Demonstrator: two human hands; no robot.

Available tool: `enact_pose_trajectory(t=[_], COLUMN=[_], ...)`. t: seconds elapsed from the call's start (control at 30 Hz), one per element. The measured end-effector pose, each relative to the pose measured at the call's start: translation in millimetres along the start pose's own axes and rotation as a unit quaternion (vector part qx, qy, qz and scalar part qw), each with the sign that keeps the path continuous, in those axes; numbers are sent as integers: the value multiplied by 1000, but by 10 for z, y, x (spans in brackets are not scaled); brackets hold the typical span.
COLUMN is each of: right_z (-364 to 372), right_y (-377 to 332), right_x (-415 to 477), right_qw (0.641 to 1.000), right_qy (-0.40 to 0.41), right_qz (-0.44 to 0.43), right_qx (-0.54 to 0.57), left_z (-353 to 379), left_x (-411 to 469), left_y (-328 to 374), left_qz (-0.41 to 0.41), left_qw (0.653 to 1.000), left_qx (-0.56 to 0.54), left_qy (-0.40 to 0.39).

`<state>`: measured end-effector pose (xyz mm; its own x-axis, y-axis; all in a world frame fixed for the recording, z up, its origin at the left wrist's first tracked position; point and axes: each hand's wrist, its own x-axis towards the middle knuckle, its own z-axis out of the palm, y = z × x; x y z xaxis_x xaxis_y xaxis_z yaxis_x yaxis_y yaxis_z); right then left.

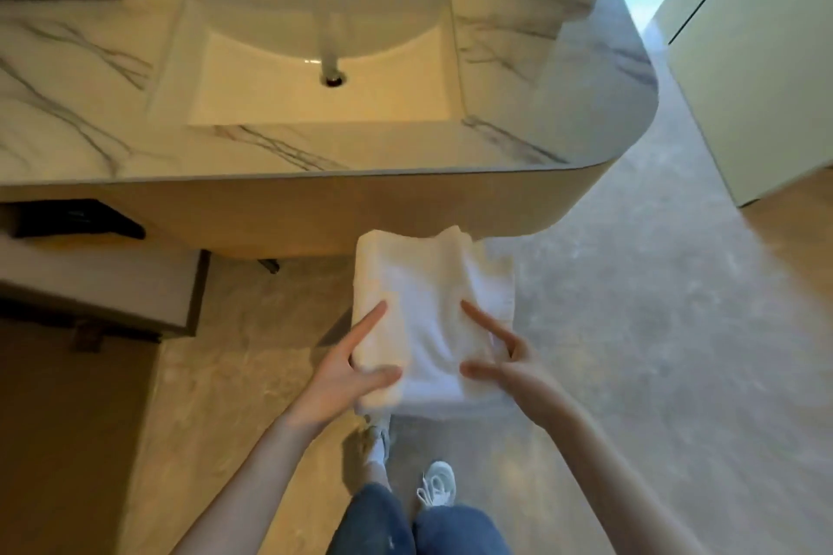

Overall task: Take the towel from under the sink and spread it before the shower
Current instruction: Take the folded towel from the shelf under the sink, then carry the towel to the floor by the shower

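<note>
Towel [423, 284], folded, gripped at its sides by left hand [333, 379] and right hand [514, 356], before the counter [586, 59].

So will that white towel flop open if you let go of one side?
Probably floppy: the towel is soft cloth, and its far edge looks rumpled. It likely holds together only while the left hand and right hand pinch its folds. It seems light, since fingers alone hold it up.

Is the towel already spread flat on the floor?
No, the towel is folded and held above the floor between the left hand and the right hand.
</note>
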<state>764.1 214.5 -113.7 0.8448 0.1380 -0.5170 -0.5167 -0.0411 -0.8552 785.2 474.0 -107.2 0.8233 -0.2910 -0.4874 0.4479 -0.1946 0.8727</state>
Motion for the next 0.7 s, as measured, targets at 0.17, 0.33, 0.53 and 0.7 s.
enact_pose_trajectory(t=[0.17,0.33,0.53,0.7], right_z=[13,54,122,182], right_y=[-970,-1839,-2401,-2562], right_x=[-287,-269,-63,212], right_qw=[996,983,970,969], right_qy=[12,60,81,72], right_qz=[-90,-168,-225,-228], right_qx=[-8,-35,-52,-65], left_z=[-156,-413,-729,-934], left_x=[-247,-114,179,414], left_y=[959,1735,2248,2383], left_qz=[106,218,279,312], left_qw=[994,972,950,931], left_qx=[33,86,133,186], left_qy=[4,20,31,50])
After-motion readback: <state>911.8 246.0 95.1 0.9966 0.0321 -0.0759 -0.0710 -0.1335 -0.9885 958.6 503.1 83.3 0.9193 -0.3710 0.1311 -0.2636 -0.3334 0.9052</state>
